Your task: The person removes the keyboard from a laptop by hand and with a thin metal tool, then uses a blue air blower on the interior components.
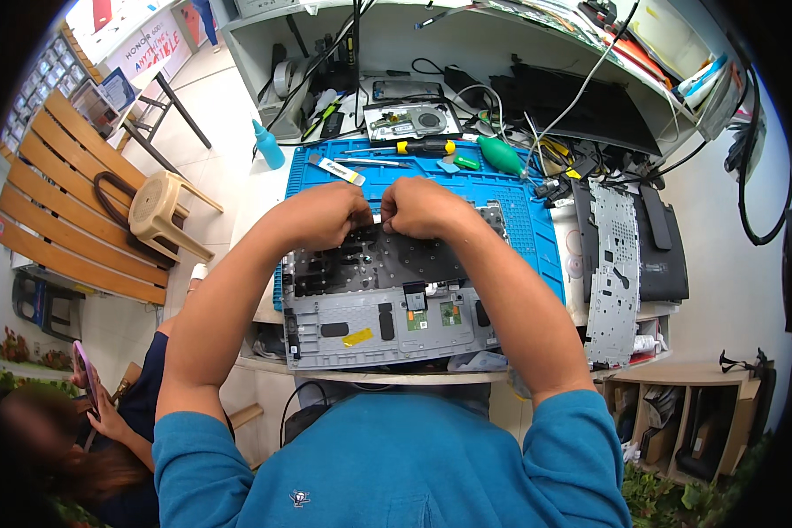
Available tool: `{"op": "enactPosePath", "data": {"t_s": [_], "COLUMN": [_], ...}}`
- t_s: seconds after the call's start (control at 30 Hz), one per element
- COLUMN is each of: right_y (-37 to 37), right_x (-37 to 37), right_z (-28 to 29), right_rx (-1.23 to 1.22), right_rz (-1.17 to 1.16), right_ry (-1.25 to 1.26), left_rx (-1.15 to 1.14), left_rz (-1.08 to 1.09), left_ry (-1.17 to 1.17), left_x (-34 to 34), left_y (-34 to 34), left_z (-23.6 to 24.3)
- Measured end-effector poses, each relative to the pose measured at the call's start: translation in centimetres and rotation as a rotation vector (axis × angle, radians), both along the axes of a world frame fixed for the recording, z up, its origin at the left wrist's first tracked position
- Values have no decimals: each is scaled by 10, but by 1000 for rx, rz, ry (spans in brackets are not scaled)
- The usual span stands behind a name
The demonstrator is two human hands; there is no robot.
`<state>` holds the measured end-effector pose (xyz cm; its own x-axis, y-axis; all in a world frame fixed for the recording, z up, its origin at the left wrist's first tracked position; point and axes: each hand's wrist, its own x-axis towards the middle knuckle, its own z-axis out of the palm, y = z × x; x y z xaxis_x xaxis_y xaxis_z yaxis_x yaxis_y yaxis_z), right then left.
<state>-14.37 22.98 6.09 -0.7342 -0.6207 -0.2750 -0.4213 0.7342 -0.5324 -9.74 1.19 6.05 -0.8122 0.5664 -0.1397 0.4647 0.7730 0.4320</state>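
A laptop palm-rest cover (361, 330), grey with a black keyboard backing (387, 264), lies underside up on a blue repair mat (532, 233). My left hand (330, 214) and my right hand (424, 209) meet over its far edge. Both have curled fingers, with the thumbs and fingertips pinched close together at the black backing. What sits between the fingertips is too small and covered to make out. Yellow tape (357, 337) and small green boards (451, 313) show on the cover's near part.
Beyond my hands lie a yellow-black screwdriver (427, 148), a green air blower (500, 156) and a blade-like tool (336, 169). A blue bottle (268, 145) stands left. A perforated metal plate (613, 273) leans right. A seated person (106, 414) holds a phone at lower left.
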Motion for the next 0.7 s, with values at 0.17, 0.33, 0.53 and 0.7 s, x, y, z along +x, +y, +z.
{"op": "enactPosePath", "data": {"t_s": [0.17, 0.33, 0.53, 0.7], "right_y": [-7, -8, -8, -9], "right_x": [-1, -2, -1, -3], "right_z": [-5, -2, 4, 5], "right_rx": [96, 98, 101, 120], "right_rz": [-8, 26, 46, 51], "right_ry": [44, 25, 7, -6], "left_rx": [-18, -18, -5, 8], "left_rz": [5, 42, 49, 77], "left_ry": [0, -47, -116, -164], "left_x": [-7, -10, -15, -11], "left_y": [3, 3, 2, 5], "left_z": [-1, -1, -3, 8]}}
